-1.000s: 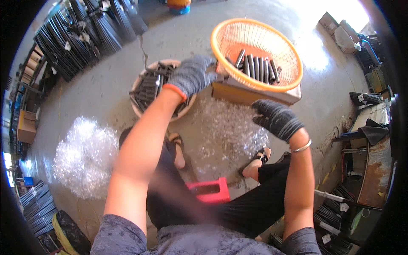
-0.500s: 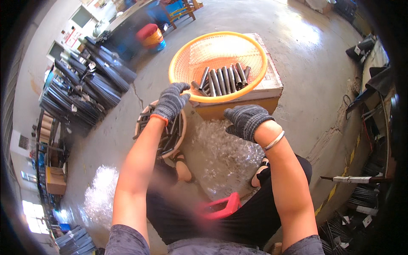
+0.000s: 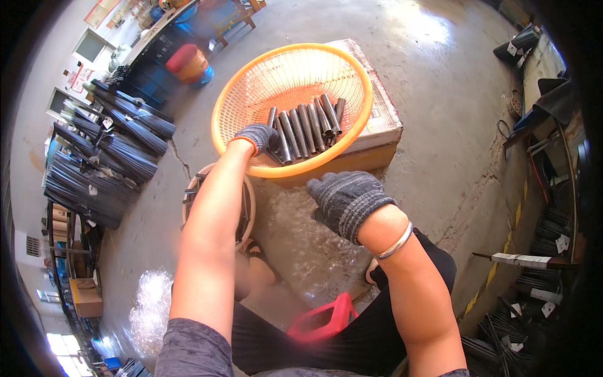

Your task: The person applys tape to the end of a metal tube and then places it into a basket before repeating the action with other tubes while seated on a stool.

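My left hand (image 3: 256, 136), in a grey knitted glove with an orange cuff, reaches over the near left rim of an orange plastic mesh basket (image 3: 221, 100). Its bent fingers close on a dark metal tube at the left end of a row; the fingertips are partly hidden. Several short shiny metal tubes (image 3: 304, 129) lie side by side in the basket. In front of the basket, apart from it, hovers my gloved right hand (image 3: 348, 202) with curled fingers. Whatever its palm may hold is hidden.
The basket rests on a cardboard box (image 3: 383, 119). Partly behind my left forearm stands a pale round container (image 3: 250, 220) of dark pieces. Clear plastic wrap (image 3: 295, 220) lies on the floor; a red plastic frame (image 3: 323, 319) is between my legs. Bundled tubes (image 3: 94, 176) stand left.
My left hand has gone from above the basket's rim down to the tubes inside. My right hand's fingers have curled in more. The whole view has shifted slightly.
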The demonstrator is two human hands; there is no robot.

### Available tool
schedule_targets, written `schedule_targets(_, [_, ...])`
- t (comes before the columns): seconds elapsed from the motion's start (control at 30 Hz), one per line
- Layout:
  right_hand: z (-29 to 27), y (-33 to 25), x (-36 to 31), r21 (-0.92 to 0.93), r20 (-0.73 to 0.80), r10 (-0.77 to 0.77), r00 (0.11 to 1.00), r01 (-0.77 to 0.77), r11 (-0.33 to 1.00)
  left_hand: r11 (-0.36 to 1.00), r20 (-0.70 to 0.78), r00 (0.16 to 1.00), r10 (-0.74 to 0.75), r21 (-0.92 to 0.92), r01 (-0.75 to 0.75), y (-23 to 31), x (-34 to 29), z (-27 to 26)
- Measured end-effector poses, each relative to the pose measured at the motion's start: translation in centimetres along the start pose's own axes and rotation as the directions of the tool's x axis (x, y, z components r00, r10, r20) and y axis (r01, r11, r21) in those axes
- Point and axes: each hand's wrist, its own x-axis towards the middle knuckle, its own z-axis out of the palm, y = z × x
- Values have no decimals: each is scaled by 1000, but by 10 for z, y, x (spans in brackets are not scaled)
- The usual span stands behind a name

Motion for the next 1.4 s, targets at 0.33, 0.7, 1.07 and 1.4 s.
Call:
schedule_targets(0.33, [14, -6, 10, -10, -5, -50, 999, 50, 999, 804, -27, 853, 521, 351, -480, -4, -22, -10])
schedule_targets(0.7, [13, -6, 14, -18, 79, -46, 996, 48, 999, 908, 122, 932, 342, 214, -361, -3, -18, 2])
schedule_targets(1.07, [7, 3, 9, 13, 53, -14, 999, 13, 1000, 873, 93, 966, 240, 415, -257, 33, -39, -12])
schedule_targets(1.4, [-9, -6, 13, 69, 115, -72, 991, 64, 996, 578, -505, 716, 481, -431, -693, -13, -140, -74])
